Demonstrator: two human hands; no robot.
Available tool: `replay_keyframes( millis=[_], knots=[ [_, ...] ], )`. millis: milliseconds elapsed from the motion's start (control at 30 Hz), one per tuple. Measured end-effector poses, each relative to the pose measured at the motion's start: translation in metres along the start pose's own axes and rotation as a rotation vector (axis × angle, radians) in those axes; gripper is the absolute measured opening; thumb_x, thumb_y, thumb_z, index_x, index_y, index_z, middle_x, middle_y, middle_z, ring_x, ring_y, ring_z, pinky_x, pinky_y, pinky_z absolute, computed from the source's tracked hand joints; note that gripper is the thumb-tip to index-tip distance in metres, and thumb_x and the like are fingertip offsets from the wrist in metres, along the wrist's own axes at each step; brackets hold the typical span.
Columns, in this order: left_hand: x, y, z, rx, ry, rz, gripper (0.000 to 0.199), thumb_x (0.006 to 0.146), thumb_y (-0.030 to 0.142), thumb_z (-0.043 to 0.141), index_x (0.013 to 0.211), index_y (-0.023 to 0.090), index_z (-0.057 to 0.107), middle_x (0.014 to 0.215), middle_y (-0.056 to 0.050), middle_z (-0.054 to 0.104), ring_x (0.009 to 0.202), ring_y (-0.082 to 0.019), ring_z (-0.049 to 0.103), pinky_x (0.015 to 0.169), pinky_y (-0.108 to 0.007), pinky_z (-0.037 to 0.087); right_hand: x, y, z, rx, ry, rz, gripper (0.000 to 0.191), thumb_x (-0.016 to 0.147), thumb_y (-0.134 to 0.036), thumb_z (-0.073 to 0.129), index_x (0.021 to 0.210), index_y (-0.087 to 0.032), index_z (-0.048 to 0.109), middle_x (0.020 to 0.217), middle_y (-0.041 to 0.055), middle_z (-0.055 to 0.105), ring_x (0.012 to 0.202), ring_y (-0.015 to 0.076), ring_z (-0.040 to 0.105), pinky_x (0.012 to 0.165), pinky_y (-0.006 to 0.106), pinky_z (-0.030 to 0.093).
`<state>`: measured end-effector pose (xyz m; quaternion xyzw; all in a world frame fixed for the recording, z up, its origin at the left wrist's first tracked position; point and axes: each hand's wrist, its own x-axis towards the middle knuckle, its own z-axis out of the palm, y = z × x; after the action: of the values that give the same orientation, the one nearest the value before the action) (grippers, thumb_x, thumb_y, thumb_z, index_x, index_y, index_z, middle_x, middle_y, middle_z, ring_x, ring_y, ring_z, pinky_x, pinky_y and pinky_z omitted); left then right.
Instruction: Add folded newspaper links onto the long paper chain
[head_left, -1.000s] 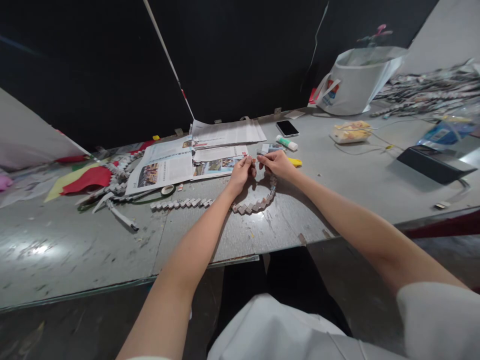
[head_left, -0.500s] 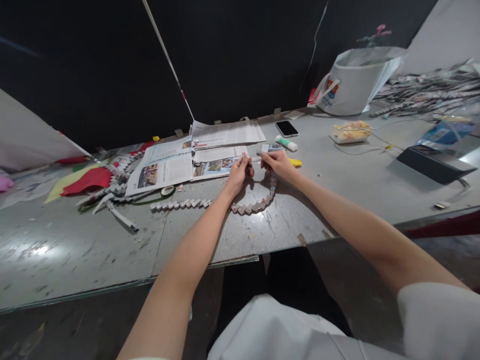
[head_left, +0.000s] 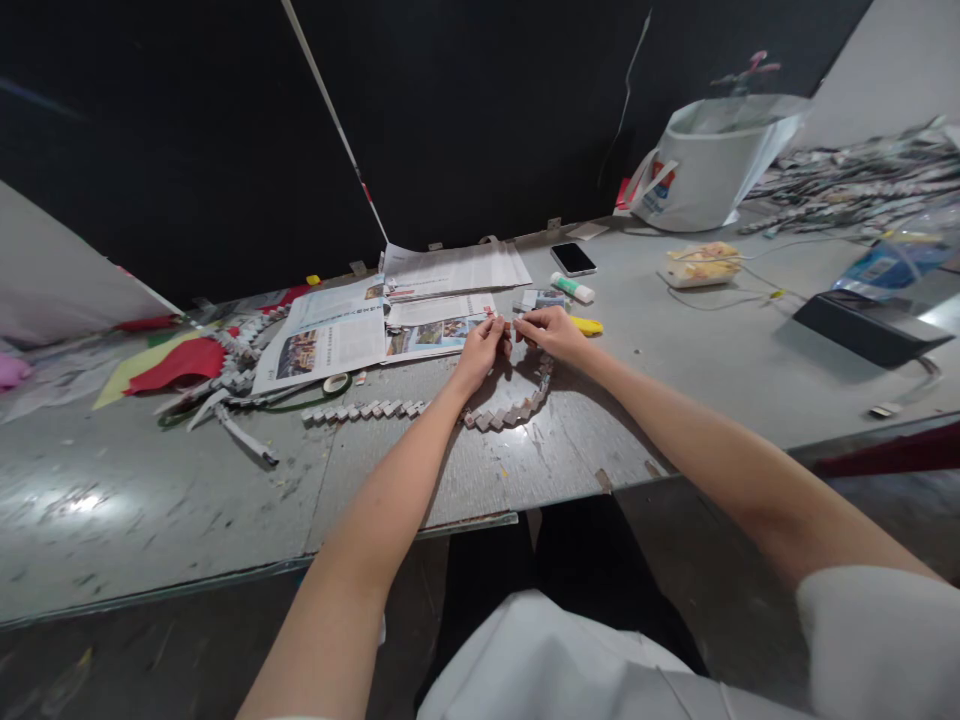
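My left hand (head_left: pixel 482 354) is closed, its thumb and finger pinching a small folded paper strip (head_left: pixel 511 327) above the table. From the other side my right hand (head_left: pixel 553 331) pinches the same strip, its fingers nearly meeting the left ones. Much of the strip is hidden by the fingers. Below the hands a zigzag chain of folded newspaper (head_left: pixel 496 418) curves across the table and passes behind my left forearm. Its upper right end runs up under my right hand; whether it joins the strip I cannot tell.
Newspaper sheets (head_left: pixel 330 330) lie behind my left hand. A glue stick (head_left: pixel 572 288), a phone (head_left: pixel 574 259) and a yellow-handled tool (head_left: pixel 587 326) are beyond my right hand. A tape roll (head_left: pixel 337 383) lies left; a white bag (head_left: pixel 705 165) stands at the back right.
My hands have come closer together, and less of the paper strip shows between them. My right hand has shifted slightly left and down. The paper chain lies as before.
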<state>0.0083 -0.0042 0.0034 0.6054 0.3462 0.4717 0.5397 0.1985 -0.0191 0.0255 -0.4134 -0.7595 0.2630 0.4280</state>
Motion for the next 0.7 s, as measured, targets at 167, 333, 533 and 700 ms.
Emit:
replay_keyframes(
  millis=[167, 333, 533, 700],
  knots=[
    [-0.0027, 0.0, 0.001, 0.072, -0.05, 0.036, 0.055, 0.105, 0.071, 0.06, 0.083, 0.021, 0.06, 0.06, 0.0, 0.062, 0.055, -0.013, 0.057, 0.06, -0.024, 0.045, 0.0007, -0.0008, 0.003, -0.074, -0.014, -0.074, 0.058, 0.102, -0.069, 0.058, 0.068, -0.022, 0.062, 0.064, 0.0015, 0.057, 0.066, 0.0184, 0.05, 0.067, 0.034, 0.039],
    [-0.0013, 0.0002, 0.0028, 0.079, -0.015, 0.036, 0.057, 0.106, 0.071, 0.058, 0.08, 0.02, 0.061, 0.059, 0.0, 0.06, 0.054, -0.013, 0.055, 0.06, -0.025, 0.044, 0.0024, -0.0011, 0.0055, -0.115, 0.001, -0.095, 0.056, 0.103, -0.066, 0.056, 0.069, -0.022, 0.062, 0.064, 0.0026, 0.06, 0.067, 0.0194, 0.051, 0.067, 0.034, 0.039],
    [-0.0005, 0.0001, 0.0034, 0.091, 0.041, 0.027, 0.057, 0.106, 0.07, 0.058, 0.079, 0.021, 0.061, 0.057, 0.001, 0.059, 0.054, -0.013, 0.055, 0.06, -0.024, 0.044, 0.0047, 0.0032, 0.003, -0.118, 0.018, -0.082, 0.055, 0.103, -0.064, 0.055, 0.068, -0.022, 0.061, 0.063, 0.0025, 0.061, 0.063, 0.0188, 0.052, 0.067, 0.034, 0.04],
    [0.0033, -0.0081, 0.0007, 0.055, 0.041, 0.07, 0.059, 0.104, 0.075, 0.058, 0.08, 0.021, 0.06, 0.057, 0.001, 0.059, 0.052, -0.012, 0.055, 0.057, -0.024, 0.044, 0.0069, 0.0084, 0.0006, -0.18, 0.051, -0.06, 0.052, 0.101, -0.059, 0.057, 0.066, -0.022, 0.063, 0.06, 0.0038, 0.063, 0.06, 0.0189, 0.054, 0.069, 0.035, 0.042]
  ],
)
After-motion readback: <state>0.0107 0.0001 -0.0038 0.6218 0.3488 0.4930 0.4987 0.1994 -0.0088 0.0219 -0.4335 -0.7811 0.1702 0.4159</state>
